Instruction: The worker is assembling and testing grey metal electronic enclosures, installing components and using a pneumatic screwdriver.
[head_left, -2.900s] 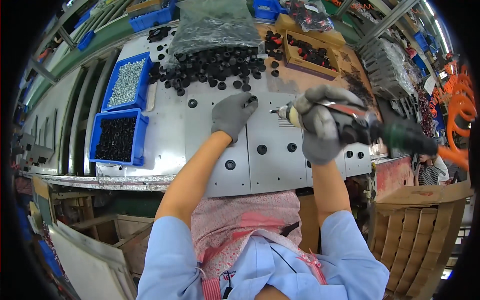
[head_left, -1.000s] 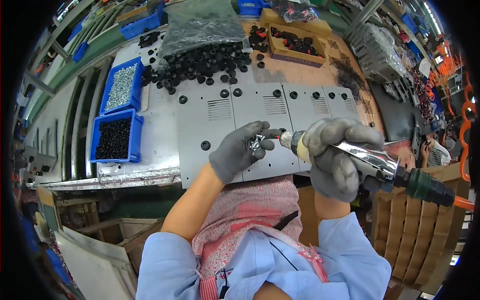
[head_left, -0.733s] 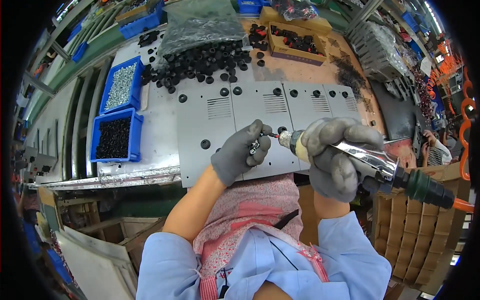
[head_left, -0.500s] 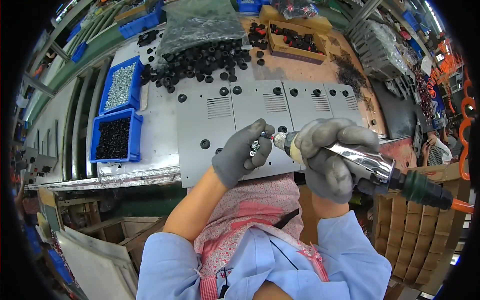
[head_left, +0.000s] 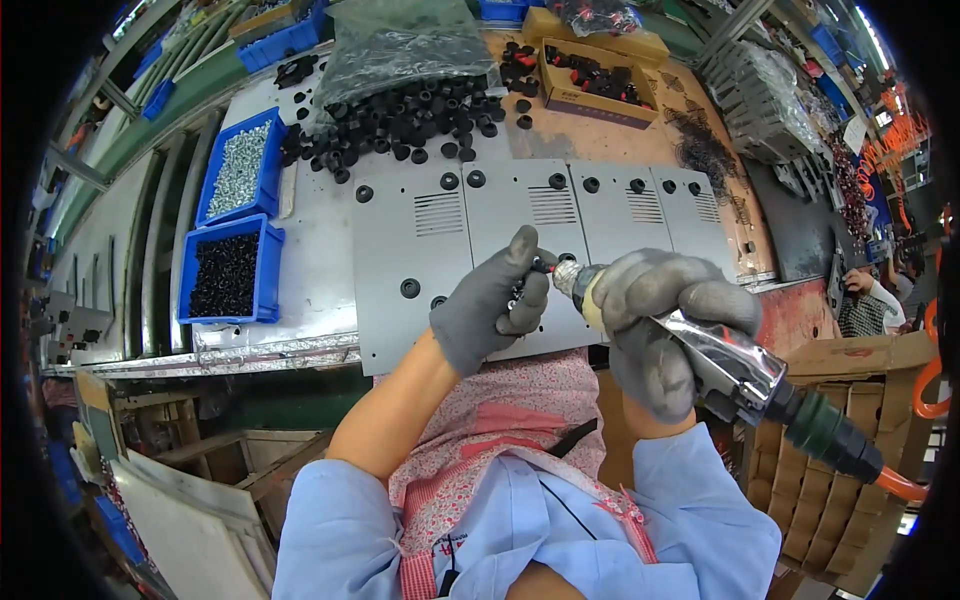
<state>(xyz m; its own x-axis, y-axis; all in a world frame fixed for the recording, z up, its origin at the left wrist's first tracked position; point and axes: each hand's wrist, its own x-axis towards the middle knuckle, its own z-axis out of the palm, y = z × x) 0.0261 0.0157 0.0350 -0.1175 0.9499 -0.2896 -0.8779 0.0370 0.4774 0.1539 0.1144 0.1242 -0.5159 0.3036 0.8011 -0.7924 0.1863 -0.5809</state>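
Note:
My right hand [head_left: 655,325], in a grey-coated glove, is wrapped round a silver air screwdriver [head_left: 735,365]. Its taped nose [head_left: 566,276] points left, toward my left hand [head_left: 480,308]. That hand, gloved too, is curled round several small screws [head_left: 517,292], partly hidden by the fingers. Its thumb and forefinger are at the screwdriver's tip; the exact contact is too small to tell. Under both hands lie grey metal panels [head_left: 405,240] side by side, with slots and black rubber feet [head_left: 410,288] on them.
On the left stand blue bins of silver screws [head_left: 240,165] and black screws [head_left: 225,275]. Loose black rubber feet [head_left: 400,125] spill from a plastic bag [head_left: 400,50] at the back. A carton of black and red parts [head_left: 598,85] sits back right. An orange air hose [head_left: 902,486] trails right.
The screwdriver's rear end has swung down and its hose with it. My left thumb and forefinger have shifted slightly upward, and the screws in that hand show less.

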